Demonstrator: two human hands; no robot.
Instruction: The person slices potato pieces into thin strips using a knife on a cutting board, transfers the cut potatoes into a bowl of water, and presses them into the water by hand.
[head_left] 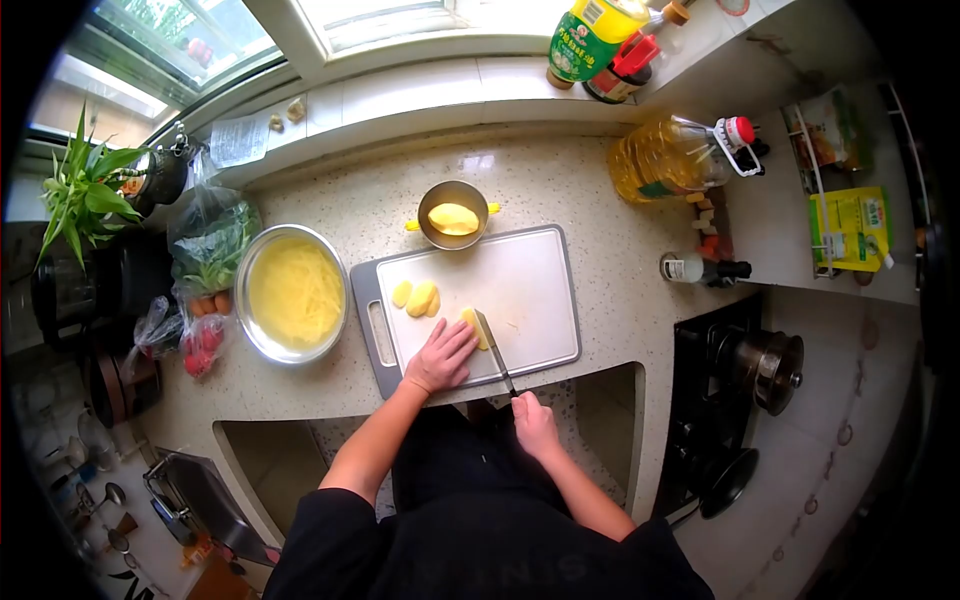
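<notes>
My right hand [535, 425] grips the dark handle of a kitchen knife [496, 352]. Its blade lies along the right side of a peeled potato piece [468, 317], close to the fingertips of my left hand [443, 357], which hold the piece down. Both are over the lower middle of a white cutting board [530, 280] with a grey rim. Farther left on the board lie several potato pieces [420, 298]. Just past the board's back edge stands a small metal pot [431, 190] with yellow handles, a peeled potato [453, 219] inside.
Left of the board, a metal bowl [345, 290] holds yellow shreds [295, 290] in liquid. Bagged greens [215, 245] and a potted plant [90, 190] stand beyond. An oil jug [665, 160] and dark bottle [700, 268] are at right, near a stove [700, 375].
</notes>
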